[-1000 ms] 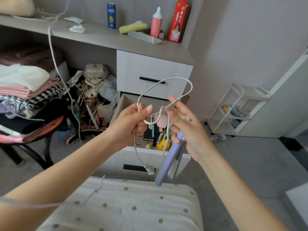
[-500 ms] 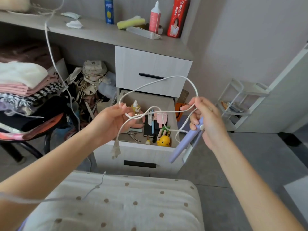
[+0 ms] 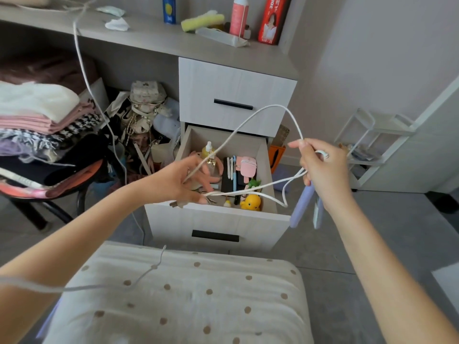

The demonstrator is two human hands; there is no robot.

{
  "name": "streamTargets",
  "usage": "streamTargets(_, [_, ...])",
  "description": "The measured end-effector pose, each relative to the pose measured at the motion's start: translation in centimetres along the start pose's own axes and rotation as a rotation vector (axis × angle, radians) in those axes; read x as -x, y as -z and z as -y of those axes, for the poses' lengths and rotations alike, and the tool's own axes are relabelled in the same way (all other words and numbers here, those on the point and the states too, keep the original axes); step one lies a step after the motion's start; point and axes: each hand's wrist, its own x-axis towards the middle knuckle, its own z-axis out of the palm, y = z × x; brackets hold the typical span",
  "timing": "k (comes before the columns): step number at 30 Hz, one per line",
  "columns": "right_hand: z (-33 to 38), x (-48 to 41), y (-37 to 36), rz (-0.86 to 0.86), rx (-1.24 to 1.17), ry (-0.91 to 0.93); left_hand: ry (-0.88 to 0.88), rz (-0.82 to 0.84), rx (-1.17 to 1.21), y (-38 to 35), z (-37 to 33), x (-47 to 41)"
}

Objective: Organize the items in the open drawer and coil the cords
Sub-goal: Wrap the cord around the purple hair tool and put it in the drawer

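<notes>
My right hand (image 3: 323, 172) grips a lilac hair straightener (image 3: 301, 207) that hangs down, together with loops of its white cord (image 3: 270, 109). My left hand (image 3: 182, 182) holds the same cord near its plug (image 3: 175, 204), over the front left of the open drawer (image 3: 216, 219). The cord arches high between the two hands and a lower strand runs across the drawer. Inside the drawer lie a yellow duck toy (image 3: 250, 202), a pink pouch (image 3: 246, 165), pens, a small yellow bottle (image 3: 208, 151) and a black flat item.
A dotted cream cushion (image 3: 188, 294) lies in front of me with another thin white cable (image 3: 99, 285) across it. Folded clothes sit on a chair (image 3: 37, 135) at left, bags are piled under the desk, bottles stand on the desk top, and a white wire rack (image 3: 372, 145) is at right.
My hands have moved farther apart, stretching the cord wider. The left hand dropped lower toward the drawer's front edge, and the plug that dangled below it is now at the hand.
</notes>
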Motion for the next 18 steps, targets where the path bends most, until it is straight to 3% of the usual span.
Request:
streamTargets(3, [-0.1,-0.1,-0.5,-0.075,0.0,0.018,0.076,0.083,-0.076,-0.8,-0.2,-0.1])
streamTargets(6, [0.2,0.2,-0.6,-0.066,-0.021,0.059,0.044,0.027,-0.052,-1.4,-0.3,-0.2])
streamTargets(12, [-0.1,1.1,-1.1,0.43,-0.531,-0.163,-0.008,-0.082,0.577,-2.8,0.0,0.0])
streamTargets(15, [0.2,1.9,-2.6,0.579,-0.468,-0.168,0.016,-0.09,0.704,-3.7,-1.1,-0.4])
streamTargets(18, [1.1,2.8,-4.3,0.609,-0.295,-0.138,0.03,-0.046,0.657,-4.3,-2.3,-0.5])
